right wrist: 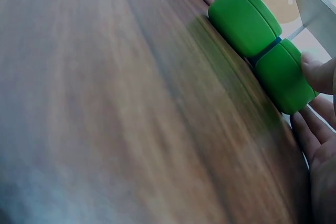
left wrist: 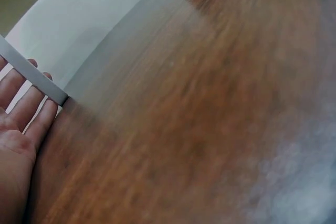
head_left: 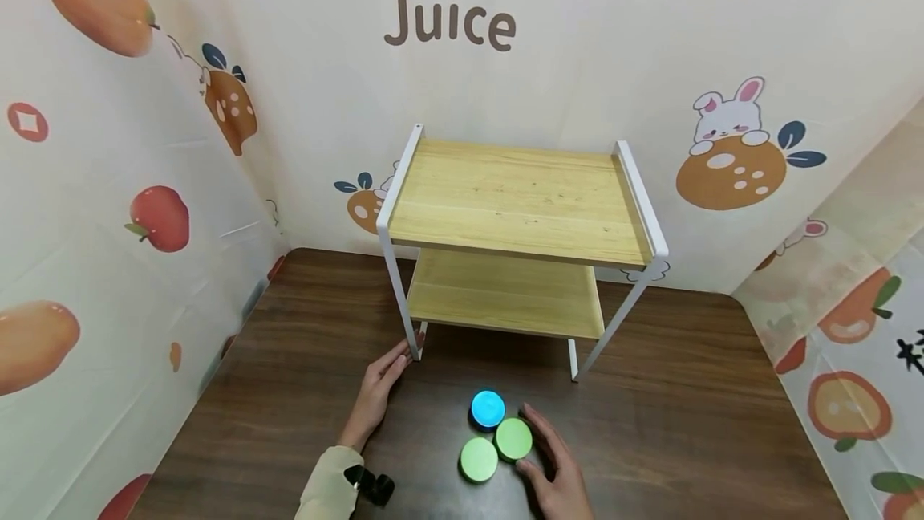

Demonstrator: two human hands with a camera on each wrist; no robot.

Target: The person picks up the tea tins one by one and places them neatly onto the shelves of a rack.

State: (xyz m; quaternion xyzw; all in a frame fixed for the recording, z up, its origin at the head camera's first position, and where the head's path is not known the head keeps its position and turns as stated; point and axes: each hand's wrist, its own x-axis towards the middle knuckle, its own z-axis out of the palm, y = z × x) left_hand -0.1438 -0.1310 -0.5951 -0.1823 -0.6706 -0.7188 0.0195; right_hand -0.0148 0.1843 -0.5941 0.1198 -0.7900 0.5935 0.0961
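My left hand (head_left: 382, 379) is at the foot of the small shelf's left front leg (head_left: 399, 295), its straight fingers behind the leg. In the left wrist view, these fingers (left wrist: 23, 100) lie against the grey-white leg bar (left wrist: 37, 77). With thumb and fingers curved round its right side, my right hand (head_left: 556, 472) holds a round green lidded container (head_left: 514, 439). Another green container (head_left: 479, 460) stands close at its left, and a blue-topped container (head_left: 488, 408) stands just behind them. The right wrist view has my thumb (right wrist: 317, 74) on the nearer green container (right wrist: 283, 80).
The two-tier shelf has a pale wood top board (head_left: 512, 199), a lower board (head_left: 505, 291) and white metal side frames. It stands on a dark wood table (head_left: 686, 408). Fruit-printed cloth (head_left: 303, 62) hangs behind and on both sides.
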